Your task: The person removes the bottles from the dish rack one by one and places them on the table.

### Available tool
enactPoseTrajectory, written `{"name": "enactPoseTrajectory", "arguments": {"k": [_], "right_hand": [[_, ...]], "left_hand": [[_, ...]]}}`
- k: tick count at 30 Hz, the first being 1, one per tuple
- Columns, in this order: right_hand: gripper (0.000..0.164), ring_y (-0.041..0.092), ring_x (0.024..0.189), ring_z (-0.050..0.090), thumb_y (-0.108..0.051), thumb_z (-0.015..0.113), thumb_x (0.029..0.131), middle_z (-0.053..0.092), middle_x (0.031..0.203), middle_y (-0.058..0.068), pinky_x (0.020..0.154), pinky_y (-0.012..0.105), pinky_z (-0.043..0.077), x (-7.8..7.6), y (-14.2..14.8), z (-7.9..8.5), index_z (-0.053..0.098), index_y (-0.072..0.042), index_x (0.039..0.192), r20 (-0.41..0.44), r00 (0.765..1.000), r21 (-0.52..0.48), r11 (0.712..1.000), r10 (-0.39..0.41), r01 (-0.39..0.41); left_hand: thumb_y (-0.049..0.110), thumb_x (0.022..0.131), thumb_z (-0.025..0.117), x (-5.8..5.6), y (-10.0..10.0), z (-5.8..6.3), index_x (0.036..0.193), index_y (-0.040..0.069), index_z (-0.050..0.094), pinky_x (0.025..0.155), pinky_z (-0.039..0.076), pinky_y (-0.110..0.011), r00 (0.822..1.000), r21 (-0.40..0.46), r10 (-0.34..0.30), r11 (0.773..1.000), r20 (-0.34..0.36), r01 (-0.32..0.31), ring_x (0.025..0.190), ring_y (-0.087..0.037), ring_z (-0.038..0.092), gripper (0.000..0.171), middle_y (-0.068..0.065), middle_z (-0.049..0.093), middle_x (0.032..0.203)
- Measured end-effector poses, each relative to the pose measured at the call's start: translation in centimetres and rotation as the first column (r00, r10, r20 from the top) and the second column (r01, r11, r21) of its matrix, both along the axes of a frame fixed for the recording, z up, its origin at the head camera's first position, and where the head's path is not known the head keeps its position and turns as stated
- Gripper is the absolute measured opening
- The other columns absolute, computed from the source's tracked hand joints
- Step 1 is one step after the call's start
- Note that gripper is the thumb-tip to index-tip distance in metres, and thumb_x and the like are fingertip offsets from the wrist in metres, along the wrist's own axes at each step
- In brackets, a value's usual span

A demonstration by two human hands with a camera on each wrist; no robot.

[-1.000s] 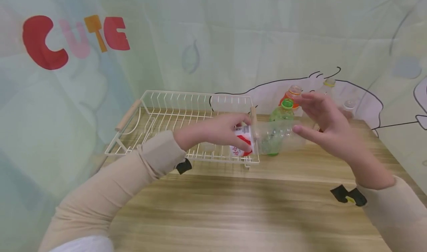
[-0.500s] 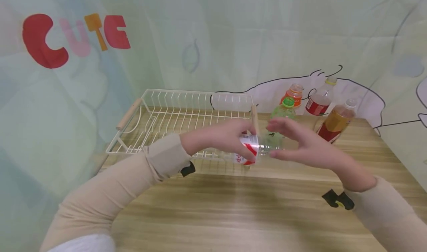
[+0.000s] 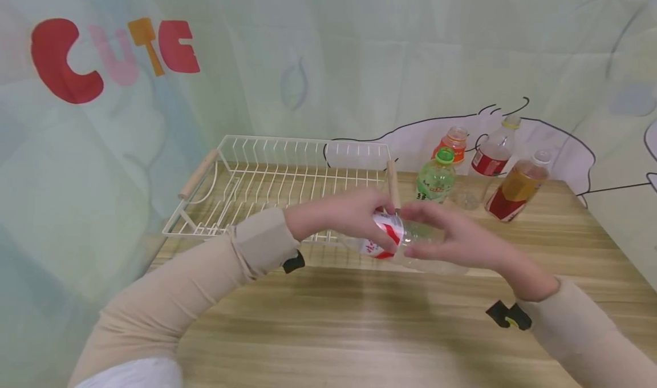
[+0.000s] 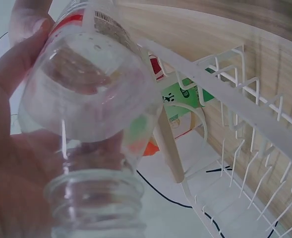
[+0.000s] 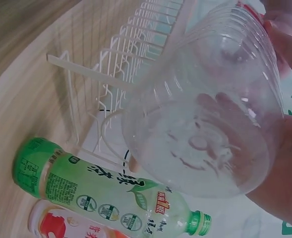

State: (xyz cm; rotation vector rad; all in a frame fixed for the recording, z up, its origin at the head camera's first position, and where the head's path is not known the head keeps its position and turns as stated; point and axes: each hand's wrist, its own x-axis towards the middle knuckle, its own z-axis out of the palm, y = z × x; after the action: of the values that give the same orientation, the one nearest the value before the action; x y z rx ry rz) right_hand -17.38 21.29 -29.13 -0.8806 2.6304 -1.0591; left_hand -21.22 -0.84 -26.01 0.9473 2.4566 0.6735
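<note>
A clear plastic bottle point(image 3: 384, 237) with a white and red label lies sideways in the air beside the front right corner of a white wire dish rack point(image 3: 287, 180). My left hand point(image 3: 356, 214) grips it around the label. Toward its base, my right hand point(image 3: 459, 239) curls around the bottle, thumb at the near side. The left wrist view looks onto the uncapped neck of the bottle point(image 4: 98, 198). In the right wrist view the round base of the bottle point(image 5: 205, 144) faces the camera, with some fingers visible through the plastic.
Behind my right hand stand a green bottle point(image 3: 436, 180), an orange-labelled bottle point(image 3: 451, 142), a red-labelled clear bottle point(image 3: 490, 157) and a bottle with a yellow and red label point(image 3: 517, 189). The rack has wooden handles point(image 3: 199, 174). A printed curtain point(image 3: 333, 63) hangs behind the wooden table point(image 3: 333, 331).
My right hand has come left and down from beside the bottles and closed around the bottle's base end. The held bottle has shifted slightly right and down, its base end tilting lower.
</note>
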Motion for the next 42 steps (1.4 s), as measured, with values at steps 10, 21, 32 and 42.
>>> {"name": "enactPoseTrajectory", "arguments": {"k": [10, 21, 32, 42], "right_hand": [[0.063, 0.029, 0.126, 0.051, -0.032, 0.076, 0.083, 0.055, 0.136, 0.005, 0.092, 0.042, 0.052, 0.3, 0.2, -0.8, 0.051, -0.013, 0.137, 0.018, 1.000, 0.022, 1.000, -0.011, 0.011], [0.054, 0.028, 0.117, 0.057, -0.028, 0.074, 0.085, 0.061, 0.126, 0.006, 0.093, 0.048, 0.051, 0.6, 0.9, -0.9, 0.055, -0.008, 0.132, -0.004, 1.000, 0.008, 1.000, -0.029, 0.030], [0.053, 0.019, 0.111, 0.059, -0.022, 0.076, 0.084, 0.062, 0.123, 0.004, 0.091, 0.038, 0.053, 1.2, 3.7, 0.3, 0.055, -0.011, 0.131, -0.071, 0.986, -0.025, 0.989, -0.149, 0.148], [0.060, -0.010, 0.108, 0.051, 0.000, 0.069, 0.086, 0.051, 0.123, -0.015, 0.078, 0.012, 0.051, 1.3, 8.2, 0.9, 0.042, -0.002, 0.139, -0.102, 0.948, -0.228, 0.935, -0.300, 0.271]], "left_hand": [[0.035, 0.078, 0.079, 0.5, 0.5, 0.3, 0.120, 0.010, 0.060, 0.070, 0.052, -0.020, 1.000, -0.042, -0.016, 0.999, -0.022, 0.015, 0.090, -0.013, 0.059, 0.052, 0.001, 0.061, 0.103], [0.037, 0.080, 0.077, 0.4, 0.2, 1.1, 0.131, 0.010, 0.053, 0.074, 0.053, -0.022, 0.997, -0.027, -0.063, 0.998, -0.044, 0.062, 0.098, -0.015, 0.058, 0.062, -0.004, 0.060, 0.119], [0.047, 0.079, 0.075, -0.3, -2.5, 3.8, 0.144, 0.015, 0.042, 0.098, 0.044, -0.040, 0.985, 0.148, 0.049, 0.989, -0.165, -0.024, 0.124, -0.020, 0.048, 0.079, -0.002, 0.051, 0.139], [0.045, 0.082, 0.073, -0.4, -6.6, 4.4, 0.147, 0.021, 0.037, 0.105, 0.038, -0.037, 0.972, 0.282, 0.202, 0.946, -0.123, -0.161, 0.125, -0.016, 0.045, 0.077, 0.002, 0.047, 0.140]]}}
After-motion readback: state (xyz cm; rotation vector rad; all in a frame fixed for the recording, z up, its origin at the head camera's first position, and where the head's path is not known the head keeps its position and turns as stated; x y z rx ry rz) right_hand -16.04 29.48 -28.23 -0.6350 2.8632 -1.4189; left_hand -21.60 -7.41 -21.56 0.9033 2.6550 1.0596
